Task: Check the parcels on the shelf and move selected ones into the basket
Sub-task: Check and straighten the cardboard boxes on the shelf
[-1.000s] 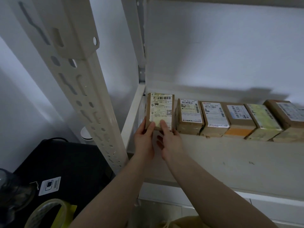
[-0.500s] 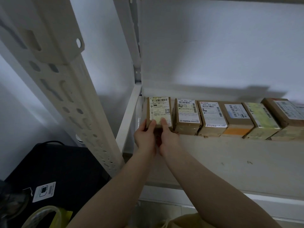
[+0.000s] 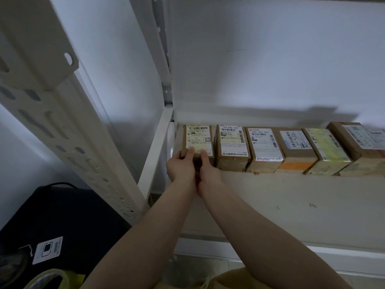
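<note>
Several brown cardboard parcels with white labels stand in a row along the back of a cream shelf board (image 3: 281, 205). The leftmost parcel (image 3: 198, 138) sits flat at the shelf's left end, touching the second parcel (image 3: 232, 146). My left hand (image 3: 180, 164) grips its near left corner, thumb on the label. My right hand (image 3: 208, 170) holds its near edge, fingers on top. To the right follow a third parcel (image 3: 263, 146), an orange-fronted parcel (image 3: 295, 150) and a yellow-green parcel (image 3: 326, 148). The basket (image 3: 43, 278), with a yellowish rim, shows at the bottom left.
A perforated cream shelf upright (image 3: 68, 130) slants across the left. A white side rail (image 3: 155, 155) borders the shelf's left end. A black case (image 3: 68, 222) with a white sticker lies below left. A white wall backs the shelf. A tan bag (image 3: 225, 280) is at the bottom edge.
The leftmost parcel, tilted up toward me a second ago, has been lowered flat into the row. Both hands moved forward with it and drew together at its near edge.
</note>
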Motion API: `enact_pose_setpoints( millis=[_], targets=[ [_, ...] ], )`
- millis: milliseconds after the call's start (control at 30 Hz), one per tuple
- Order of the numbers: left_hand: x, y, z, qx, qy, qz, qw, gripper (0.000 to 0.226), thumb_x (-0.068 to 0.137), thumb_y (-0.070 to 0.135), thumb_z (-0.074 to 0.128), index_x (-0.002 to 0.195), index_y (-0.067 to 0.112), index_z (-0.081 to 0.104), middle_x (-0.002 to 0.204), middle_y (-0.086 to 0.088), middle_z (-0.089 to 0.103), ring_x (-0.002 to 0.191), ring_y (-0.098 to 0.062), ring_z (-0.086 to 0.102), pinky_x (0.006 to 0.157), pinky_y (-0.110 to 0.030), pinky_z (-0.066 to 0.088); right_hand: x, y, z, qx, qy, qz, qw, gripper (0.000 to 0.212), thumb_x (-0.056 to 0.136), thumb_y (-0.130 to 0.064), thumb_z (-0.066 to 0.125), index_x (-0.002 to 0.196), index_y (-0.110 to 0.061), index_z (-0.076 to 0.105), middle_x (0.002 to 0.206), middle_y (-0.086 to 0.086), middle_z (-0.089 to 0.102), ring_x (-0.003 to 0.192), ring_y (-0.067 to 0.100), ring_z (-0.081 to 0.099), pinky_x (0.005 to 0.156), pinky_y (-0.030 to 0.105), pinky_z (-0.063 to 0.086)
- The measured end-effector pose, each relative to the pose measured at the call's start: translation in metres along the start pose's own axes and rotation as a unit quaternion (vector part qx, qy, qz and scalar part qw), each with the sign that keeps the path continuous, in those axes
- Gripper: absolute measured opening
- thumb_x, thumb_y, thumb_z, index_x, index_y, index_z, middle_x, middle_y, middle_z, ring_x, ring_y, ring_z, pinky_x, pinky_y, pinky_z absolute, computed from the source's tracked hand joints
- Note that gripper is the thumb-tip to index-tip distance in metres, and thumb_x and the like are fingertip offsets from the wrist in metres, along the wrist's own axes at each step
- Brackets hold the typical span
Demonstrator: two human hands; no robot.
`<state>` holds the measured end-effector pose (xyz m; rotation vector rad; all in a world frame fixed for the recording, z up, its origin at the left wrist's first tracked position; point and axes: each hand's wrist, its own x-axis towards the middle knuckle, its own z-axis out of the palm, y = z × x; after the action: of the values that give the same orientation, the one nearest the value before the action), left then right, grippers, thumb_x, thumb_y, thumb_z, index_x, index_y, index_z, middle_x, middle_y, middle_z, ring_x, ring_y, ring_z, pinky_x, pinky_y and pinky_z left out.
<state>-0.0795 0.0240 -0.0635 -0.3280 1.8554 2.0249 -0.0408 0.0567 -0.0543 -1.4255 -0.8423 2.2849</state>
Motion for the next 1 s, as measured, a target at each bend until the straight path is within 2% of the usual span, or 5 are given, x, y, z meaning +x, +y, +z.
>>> enact_pose_setpoints(
  millis=[333, 500, 700, 867, 1000],
  targets=[
    [-0.013, 0.006, -0.003, -0.02, -0.017, -0.011, 1.0, 0.034, 0.082, 0.038, 0.072, 0.108, 0.016, 0.07, 0.1, -0.003, 0.075, 0.091, -0.023, 0.072, 0.083, -0.046, 0.059, -0.004, 0.001, -0.002, 0.006, 0.008, -0.004, 1.0, 0.072, 0.07, -0.051, 0.083, 0.124, -0.01, 0.057, 0.105, 0.011, 0.074, 0.086, 0.03, 0.073, 0.076, 0.05, 0.061],
    [-0.031, 0.008, -0.007, -0.039, -0.018, -0.037, 0.998, 0.065, 0.081, 0.045, 0.07, 0.135, 0.014, 0.05, 0.131, -0.005, 0.061, 0.114, -0.026, 0.062, 0.098, -0.044, 0.051, -0.012, -0.001, -0.012, -0.008, 0.027, -0.001, 1.0, 0.088, 0.06, -0.06, 0.083, 0.127, -0.012, 0.053, 0.105, 0.011, 0.071, 0.087, 0.03, 0.072, 0.076, 0.047, 0.062],
    [-0.06, -0.016, -0.006, 0.036, 0.019, -0.152, 0.987, 0.086, 0.065, 0.068, 0.07, 0.133, 0.021, 0.043, 0.135, -0.009, 0.05, 0.119, -0.031, 0.051, 0.1, -0.049, 0.045, -0.019, -0.019, -0.049, -0.03, 0.078, -0.003, 0.996, 0.064, 0.072, -0.066, 0.072, 0.102, -0.011, 0.056, 0.1, 0.007, 0.063, 0.097, 0.027, 0.065, 0.087, 0.041, 0.057],
    [-0.076, -0.026, 0.028, -0.024, -0.07, -0.235, 0.969, 0.126, 0.014, 0.081, 0.073, 0.123, 0.02, 0.051, 0.118, -0.009, 0.064, 0.101, -0.03, 0.064, 0.089, -0.047, 0.053, -0.019, -0.029, -0.058, -0.02, 0.077, 0.005, 0.997, 0.122, 0.025, -0.08, 0.074, 0.12, -0.007, 0.056, 0.108, 0.013, 0.066, 0.099, 0.034, 0.066, 0.091, 0.051, 0.054],
    [-0.065, -0.033, 0.061, -0.023, -0.075, -0.252, 0.965, 0.136, 0.004, 0.081, 0.074, 0.123, 0.021, 0.047, 0.114, -0.008, 0.064, 0.102, -0.033, 0.063, 0.09, -0.05, 0.052, 0.001, -0.043, -0.07, -0.033, 0.062, -0.011, 0.997, 0.128, 0.023, -0.079, 0.081, 0.131, -0.015, 0.055, 0.122, 0.011, 0.066, 0.111, 0.031, 0.064, 0.092, 0.047, 0.053]
  ],
)
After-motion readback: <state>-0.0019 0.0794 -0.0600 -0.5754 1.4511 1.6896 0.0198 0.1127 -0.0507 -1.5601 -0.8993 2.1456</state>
